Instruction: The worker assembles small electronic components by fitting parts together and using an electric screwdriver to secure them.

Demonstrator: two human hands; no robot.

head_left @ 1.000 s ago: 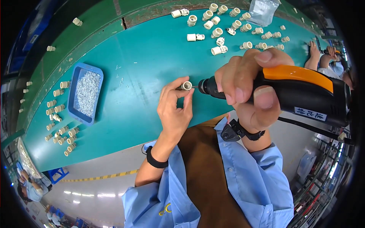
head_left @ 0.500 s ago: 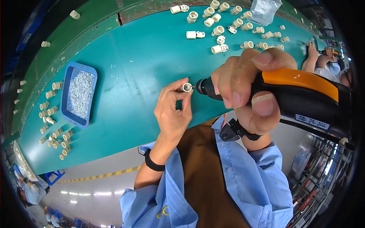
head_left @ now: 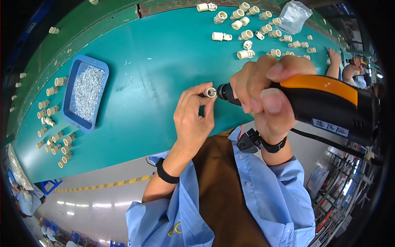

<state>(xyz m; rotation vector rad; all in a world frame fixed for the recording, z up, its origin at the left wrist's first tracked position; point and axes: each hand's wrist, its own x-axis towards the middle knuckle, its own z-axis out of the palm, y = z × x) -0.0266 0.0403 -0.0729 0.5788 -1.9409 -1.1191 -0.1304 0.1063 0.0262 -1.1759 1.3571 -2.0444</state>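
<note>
"What is left of the blue tray (head_left: 79, 122)?"

"Some small cream pieces (head_left: 68, 139), just beside it. In the tray is a heap of thin silver bits (head_left: 87, 88)."

"And to its right?"

"A bit of bare green table (head_left: 164, 103), then, well apart from the tray, the left hand (head_left: 191, 119). The thumb and pointer finger are close together, pinching a cream cup (head_left: 210, 92) by its outside. So the cup is to the right of the tray, up at the fingertips, and we can see into its open end."

"Is the cup heavy?"

"I think it's light and hard and won't squash. It may be smooth, so it could spin or slip. It might chip if pushed too hard."

"Where should I hold it?"

"On its outside wall, one finger on each side, away from the hole."

"What is even farther right of the tray?"

"The right hand (head_left: 267, 88). Its fingers and thumb are bent around a black and orange driver (head_left: 325, 105). That looks much heavier, so grab its fat body. Its nose points back toward the tray, just beside the cup. I can't tell if the tip touches."
</note>
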